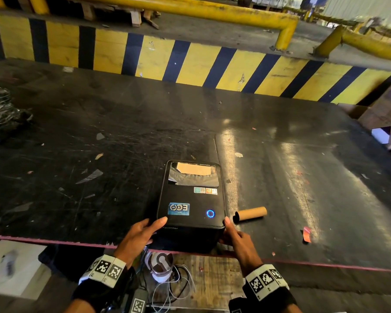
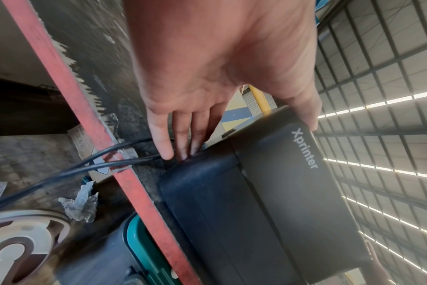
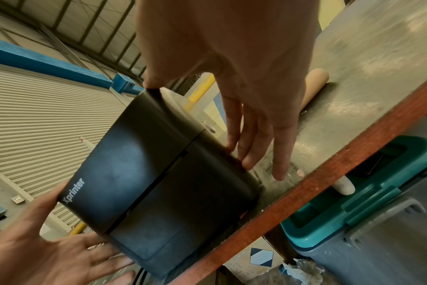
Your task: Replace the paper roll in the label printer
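A black label printer [image 1: 191,199] stands at the table's near edge with its lid down and a blue ring light lit. Something brown shows through its top window. My left hand [image 1: 142,231] lies against its left side with straight fingers, the thumb on the top front corner. My right hand [image 1: 234,236] mirrors this on the right side. In the wrist views the printer [image 2: 268,202] [image 3: 139,183] carries the word Xprinter, and the left hand [image 2: 195,115] and right hand [image 3: 244,115] touch its flanks with fingers extended. A bare cardboard core [image 1: 251,214] [image 3: 314,84] lies just right of the printer.
The dark scratched table [image 1: 99,132] has a red front edge. A black plastic bag [image 1: 2,111] lies far left and a cardboard box [image 1: 386,114] far right. A red scrap [image 1: 307,233] lies near the edge. Cables and a teal-lidded bin [image 3: 366,212] sit below.
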